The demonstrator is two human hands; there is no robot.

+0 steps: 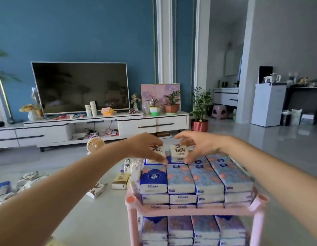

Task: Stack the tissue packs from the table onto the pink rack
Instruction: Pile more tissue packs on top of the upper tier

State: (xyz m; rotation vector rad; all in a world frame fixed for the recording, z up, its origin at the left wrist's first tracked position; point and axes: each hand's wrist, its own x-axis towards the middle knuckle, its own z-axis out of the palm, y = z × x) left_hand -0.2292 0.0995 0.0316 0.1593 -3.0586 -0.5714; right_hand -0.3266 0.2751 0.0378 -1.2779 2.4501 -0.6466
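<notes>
White patterned loose packs (97, 189) lie scattered at your nine o'clock on the pale surface, with a beige pack (119, 181) closer to the rack. Moving right, your left hand (145, 148) is clamped over a small white pack (158, 150), fingers on top and thumb at its near edge. Just beside it, at twelve o'clock, a second white pack (179, 151) with black lettering sits in your right hand (198, 144), fingers arched over the far side, thumb at the near corner. Both packs are at the far end of the blue patterned packs (207, 176) stacked on the pink rack (189, 211); I can't tell whether they rest on that layer. Down at six o'clock, lower-shelf packs (180, 228) fill the tier beneath.
</notes>
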